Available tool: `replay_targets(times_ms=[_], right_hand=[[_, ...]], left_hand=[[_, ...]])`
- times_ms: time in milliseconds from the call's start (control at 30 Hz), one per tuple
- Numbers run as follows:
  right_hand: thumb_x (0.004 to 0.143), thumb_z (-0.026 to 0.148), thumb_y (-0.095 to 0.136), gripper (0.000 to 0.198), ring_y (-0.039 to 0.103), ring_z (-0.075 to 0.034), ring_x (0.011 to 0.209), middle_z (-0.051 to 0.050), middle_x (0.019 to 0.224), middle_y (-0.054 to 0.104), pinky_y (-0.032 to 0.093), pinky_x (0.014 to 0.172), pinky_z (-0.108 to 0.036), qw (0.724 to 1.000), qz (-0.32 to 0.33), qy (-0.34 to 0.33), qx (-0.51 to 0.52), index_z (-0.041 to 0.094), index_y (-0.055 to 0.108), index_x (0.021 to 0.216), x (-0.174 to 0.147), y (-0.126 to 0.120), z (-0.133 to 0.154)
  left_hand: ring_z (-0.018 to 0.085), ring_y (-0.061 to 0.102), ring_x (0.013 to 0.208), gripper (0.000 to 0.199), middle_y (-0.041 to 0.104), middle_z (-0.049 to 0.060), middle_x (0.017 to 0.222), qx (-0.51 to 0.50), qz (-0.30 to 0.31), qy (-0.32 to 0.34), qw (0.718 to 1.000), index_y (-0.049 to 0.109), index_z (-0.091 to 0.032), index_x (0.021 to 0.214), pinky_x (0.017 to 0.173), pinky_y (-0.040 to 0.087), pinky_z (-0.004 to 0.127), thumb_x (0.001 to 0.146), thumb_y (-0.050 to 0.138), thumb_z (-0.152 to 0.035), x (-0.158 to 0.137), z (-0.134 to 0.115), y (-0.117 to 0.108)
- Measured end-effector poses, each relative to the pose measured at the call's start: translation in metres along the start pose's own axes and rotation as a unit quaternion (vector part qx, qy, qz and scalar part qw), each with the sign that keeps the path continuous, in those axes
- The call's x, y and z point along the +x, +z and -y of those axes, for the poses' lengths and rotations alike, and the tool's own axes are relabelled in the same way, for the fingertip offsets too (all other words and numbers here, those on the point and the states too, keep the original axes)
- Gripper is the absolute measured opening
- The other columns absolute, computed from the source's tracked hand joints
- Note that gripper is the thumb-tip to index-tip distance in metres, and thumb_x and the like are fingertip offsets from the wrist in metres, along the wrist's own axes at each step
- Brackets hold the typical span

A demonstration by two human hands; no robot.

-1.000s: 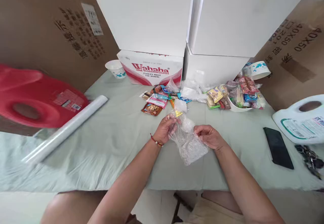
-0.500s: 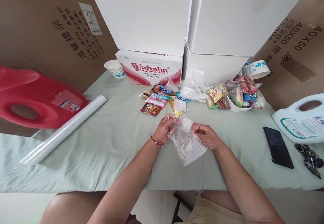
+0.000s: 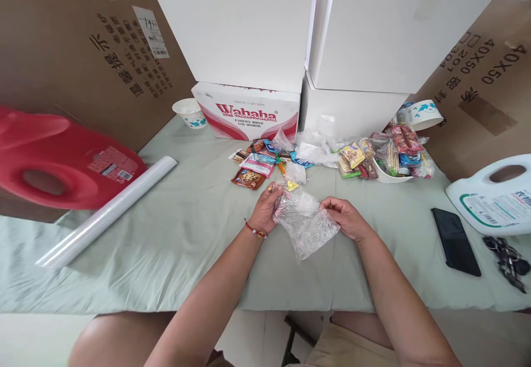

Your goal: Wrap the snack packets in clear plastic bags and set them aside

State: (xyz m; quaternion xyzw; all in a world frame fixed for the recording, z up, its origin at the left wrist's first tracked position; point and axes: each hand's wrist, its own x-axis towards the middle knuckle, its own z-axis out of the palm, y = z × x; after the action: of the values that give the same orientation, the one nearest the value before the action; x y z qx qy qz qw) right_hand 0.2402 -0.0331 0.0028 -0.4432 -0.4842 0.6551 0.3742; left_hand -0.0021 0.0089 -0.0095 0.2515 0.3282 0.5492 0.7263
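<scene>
Clear plastic, wrinkled and limp, spans the gap between two bare hands: a crumpled see-through bag (image 3: 311, 231), held over the middle of a pale green cloth (image 3: 199, 206), its lower corner hanging toward the person. The left hand (image 3: 266, 208), with a red beaded bracelet (image 3: 256, 231) at its wrist, pinches one side between thumb and fingers; the right hand (image 3: 342, 218) pinches the opposite side the same way, fingers curled.

Just beyond the left fingertips shows a small bright-yellow piece (image 3: 292, 185); whether it belongs to the bag, I cannot tell. Near it lie a brown square cookie packet (image 3: 248, 178), a flat pink-and-white packet (image 3: 258, 165) and a loose heap of clear plastic wrappers (image 3: 311, 150). Right of the heap, a small yellow snack packet (image 3: 352, 155) rests beside a white bowl (image 3: 390, 178) piled with colourful wrapped snacks.

Behind stands a white carton with red "Wahaha" lettering (image 3: 249, 114), a white paper cup with blue leaf print (image 3: 189, 114) next to its left end. Farther left, a long whitish plastic-looking roll (image 3: 108, 212) lies slantwise beside a big red plastic jug (image 3: 62, 162). At far right are a black rectangular phone (image 3: 455, 241), a dark bunch of keys (image 3: 506, 262) and a white plastic jug with a handle (image 3: 498, 201).
</scene>
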Motion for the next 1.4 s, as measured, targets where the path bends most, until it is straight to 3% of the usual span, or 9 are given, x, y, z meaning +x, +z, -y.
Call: replay_targets(times_ms=[167,400,633,800,933,1000,1167,1400], right_hand=[[0.076,0.059,0.082,0.044,0.030,-0.006,0.050,0.006,0.066,0.050,0.019,0.045,-0.022,1.000,0.006,0.019,-0.021,0.019,0.067,0.088,-0.001,-0.006,0.000],[0.075,0.057,0.083,0.044,0.034,-0.006,0.052,0.005,0.069,0.053,0.020,0.042,-0.021,0.999,0.012,0.039,-0.029,0.018,0.068,0.088,-0.001,-0.013,-0.001],[0.073,0.039,0.081,0.028,0.034,-0.007,0.054,0.004,0.069,0.050,0.019,0.043,-0.020,0.998,-0.026,0.050,0.015,0.019,0.064,0.080,-0.003,-0.019,0.009],[0.072,0.034,0.076,0.021,0.034,-0.008,0.054,0.003,0.068,0.051,0.022,0.045,-0.021,0.997,-0.048,0.036,0.047,0.020,0.062,0.078,-0.002,-0.014,0.012],[0.071,0.031,0.076,0.017,0.044,-0.010,0.062,-0.004,0.094,0.065,0.034,0.051,-0.023,0.996,-0.035,-0.024,0.081,0.020,0.065,0.077,-0.003,-0.009,0.012],[0.069,0.030,0.075,0.017,0.045,-0.010,0.061,-0.006,0.103,0.068,0.032,0.049,-0.023,0.992,-0.038,-0.041,0.116,0.020,0.062,0.075,-0.004,-0.009,0.012],[0.069,0.032,0.073,0.022,0.032,-0.006,0.046,-0.002,0.082,0.069,0.019,0.042,-0.022,0.987,-0.064,-0.033,0.143,0.022,0.056,0.076,-0.003,-0.011,0.013],[0.063,0.035,0.080,0.033,0.032,-0.004,0.045,-0.001,0.076,0.069,0.014,0.040,-0.019,0.984,-0.127,0.004,0.123,0.020,0.055,0.077,-0.026,-0.009,0.025]], left_hand=[[0.009,0.056,0.054,0.045,0.065,-0.004,0.067,-0.006,-0.011,0.009,1.000,0.051,-0.020,0.078,0.051,0.043,0.020,0.068,0.092,-0.037,0.001,0.001,0.000],[0.006,0.050,0.046,0.051,0.062,-0.006,0.064,-0.003,-0.025,0.017,1.000,0.049,-0.020,0.077,0.042,0.036,0.018,0.066,0.093,-0.043,0.001,-0.002,-0.002],[0.006,0.049,0.047,0.048,0.064,-0.006,0.067,-0.028,-0.070,0.046,0.996,0.055,-0.021,0.086,0.039,0.028,0.018,0.066,0.093,-0.042,0.008,-0.008,-0.011],[0.007,0.052,0.050,0.046,0.062,-0.006,0.066,-0.044,-0.081,0.059,0.994,0.056,-0.021,0.086,0.041,0.030,0.018,0.067,0.093,-0.040,0.011,-0.007,-0.012],[0.007,0.053,0.050,0.046,0.062,-0.006,0.066,-0.044,-0.090,0.056,0.993,0.056,-0.021,0.086,0.041,0.030,0.018,0.067,0.093,-0.041,0.010,-0.005,-0.013],[0.006,0.052,0.048,0.046,0.062,-0.007,0.066,-0.045,-0.090,0.062,0.993,0.056,-0.021,0.087,0.040,0.030,0.018,0.067,0.092,-0.042,0.010,-0.005,-0.014],[0.007,0.052,0.047,0.049,0.062,-0.008,0.066,-0.027,-0.113,0.085,0.990,0.056,-0.021,0.090,0.041,0.033,0.018,0.067,0.090,-0.048,0.012,-0.004,-0.012],[0.005,0.043,0.039,0.049,0.058,-0.009,0.059,0.030,-0.173,0.120,0.977,0.050,-0.022,0.083,0.036,0.025,0.021,0.074,0.080,-0.059,-0.002,-0.002,-0.004]])
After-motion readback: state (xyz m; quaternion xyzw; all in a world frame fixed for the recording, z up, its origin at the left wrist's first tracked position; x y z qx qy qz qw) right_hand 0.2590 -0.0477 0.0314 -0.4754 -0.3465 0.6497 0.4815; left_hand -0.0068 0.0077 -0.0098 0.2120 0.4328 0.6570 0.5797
